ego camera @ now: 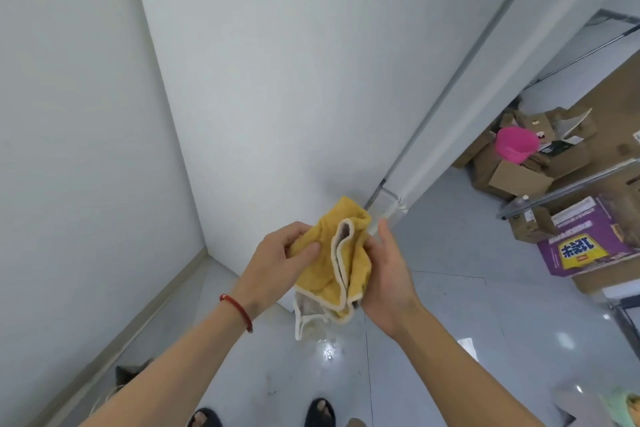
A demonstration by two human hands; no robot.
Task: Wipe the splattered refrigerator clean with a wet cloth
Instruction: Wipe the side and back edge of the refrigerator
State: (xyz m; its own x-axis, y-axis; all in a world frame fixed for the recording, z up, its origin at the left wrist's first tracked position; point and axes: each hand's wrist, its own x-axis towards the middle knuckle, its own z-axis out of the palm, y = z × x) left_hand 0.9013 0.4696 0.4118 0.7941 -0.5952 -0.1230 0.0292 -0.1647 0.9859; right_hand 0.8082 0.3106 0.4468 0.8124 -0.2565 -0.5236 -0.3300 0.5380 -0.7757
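Yellow cloth [341, 263]: terry, pale trim, bunched and folded between both hands at chest height, just in front of the fridge's lower corner; not touching the panel.
Wall [69, 114]: plain white, far left, meets the fridge side at a vertical seam.
Left hand [277, 262]: thumb and curled fingers pinch the cloth's left fold; red bracelet [239, 310] on the wrist.
Fridge [294, 62]: white side panel fills the centre, door edge and grey gasket line running down its right side.
Splatter: no marks readable on the white panel from here; could be glare or the wide lens, so cleaned area cannot be judged.
Right hand [388, 274]: palm turned in, fingers wrapped behind the cloth's right edge, thumb up; holding it too.
Floor [450, 305]: glossy grey tile, small wet patch [327, 350] right under the cloth, so the cloth is likely wet and dripping.
Step now: looks like refolding or wringing the cloth, not wiping.
Done: cloth wetted, person standing at the fridge.
Left: all visible wiping, as far as I can tell; nothing shows a wiped streak.
Boxes [519, 163]: cardboard pile, right, well apart from the fridge.
Pink tub [516, 144]: sits on the boxes.
Purple carton [588, 243]: far right, under a shelf rail.
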